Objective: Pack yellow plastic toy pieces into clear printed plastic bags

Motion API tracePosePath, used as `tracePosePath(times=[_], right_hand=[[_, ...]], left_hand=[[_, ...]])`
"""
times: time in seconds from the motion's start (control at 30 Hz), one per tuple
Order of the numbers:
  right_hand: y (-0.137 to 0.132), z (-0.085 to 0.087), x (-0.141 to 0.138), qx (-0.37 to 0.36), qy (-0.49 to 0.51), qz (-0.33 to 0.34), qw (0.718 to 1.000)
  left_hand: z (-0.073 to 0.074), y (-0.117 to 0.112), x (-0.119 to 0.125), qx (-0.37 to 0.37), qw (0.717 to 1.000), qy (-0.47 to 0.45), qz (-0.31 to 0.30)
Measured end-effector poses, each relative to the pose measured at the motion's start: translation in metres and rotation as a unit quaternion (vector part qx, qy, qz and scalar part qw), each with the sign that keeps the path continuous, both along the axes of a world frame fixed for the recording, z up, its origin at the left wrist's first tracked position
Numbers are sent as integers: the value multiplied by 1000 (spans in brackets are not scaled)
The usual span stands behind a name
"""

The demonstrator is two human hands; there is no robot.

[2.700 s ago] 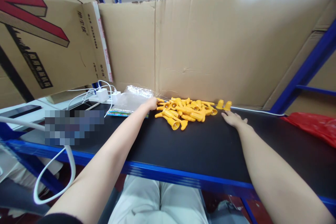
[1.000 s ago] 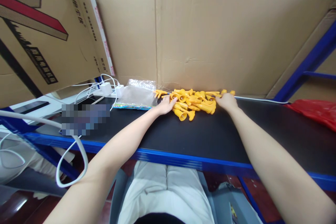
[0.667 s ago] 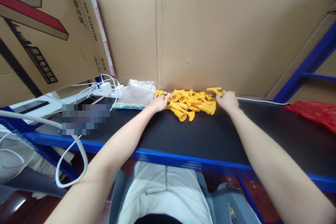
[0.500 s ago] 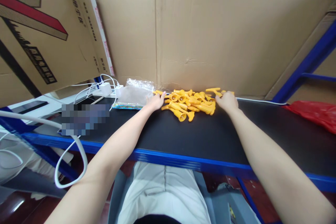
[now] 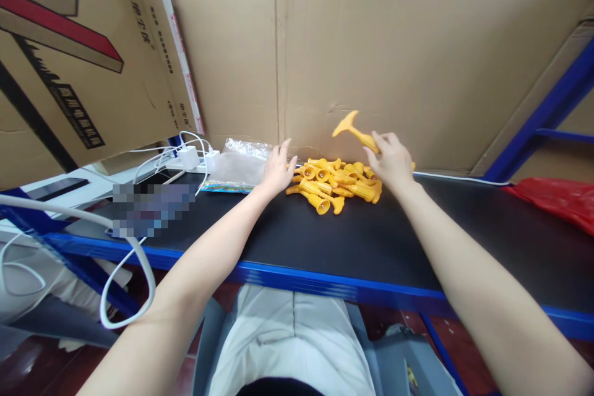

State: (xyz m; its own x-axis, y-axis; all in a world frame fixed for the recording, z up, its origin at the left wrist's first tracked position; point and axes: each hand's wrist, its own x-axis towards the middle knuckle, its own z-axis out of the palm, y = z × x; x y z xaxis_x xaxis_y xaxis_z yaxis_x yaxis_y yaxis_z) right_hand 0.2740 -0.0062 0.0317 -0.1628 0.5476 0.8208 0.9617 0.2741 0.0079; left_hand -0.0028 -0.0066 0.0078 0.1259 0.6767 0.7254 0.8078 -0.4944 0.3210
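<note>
A heap of yellow plastic parts (image 5: 336, 182) lies on the black shelf top (image 5: 371, 241) against the cardboard wall. My right hand (image 5: 392, 161) is raised above the heap's right side, its fingers closed on one yellow part (image 5: 352, 130) that sticks up to the left. My left hand (image 5: 277, 168) hovers at the heap's left edge with its fingers spread and nothing in it. A clear plastic bag (image 5: 241, 164) lies just left of that hand.
A cardboard wall (image 5: 371, 62) stands behind the heap, and a printed cardboard box (image 5: 83, 55) leans at the left. White chargers with cables (image 5: 188, 158) sit at the back left. A red bag (image 5: 552, 198) lies on the right. The blue shelf edge (image 5: 325, 288) runs along the front.
My right hand has lifted one yellow part up off the heap. My left hand has risen from the heap's left edge and spread its fingers.
</note>
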Motion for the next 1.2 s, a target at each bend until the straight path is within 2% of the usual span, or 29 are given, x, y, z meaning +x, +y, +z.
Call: tracePosePath(times=[0.07,0.13,0.27,0.43,0.7,1.0,1.2], right_hand=[[-6,5,-19,11,-63,79,995],[-13,7,-37,16,-119,149,982],[-23,7,-59,27,-156,203,966],[-25,5,-60,0,-165,190,968],[-23,3,-64,-48,-201,127,970],[-21,2,-61,-96,-164,159,969],[-19,1,-62,-115,-182,138,967]], left_hand=[[5,-11,7,53,997,28,-49],[7,-19,13,62,995,53,-65],[5,-21,14,29,997,59,-26],[3,-15,6,16,996,91,-9],[3,-20,14,15,994,111,-21],[5,-21,14,-1,994,110,-22],[5,-22,16,-18,992,122,-18]])
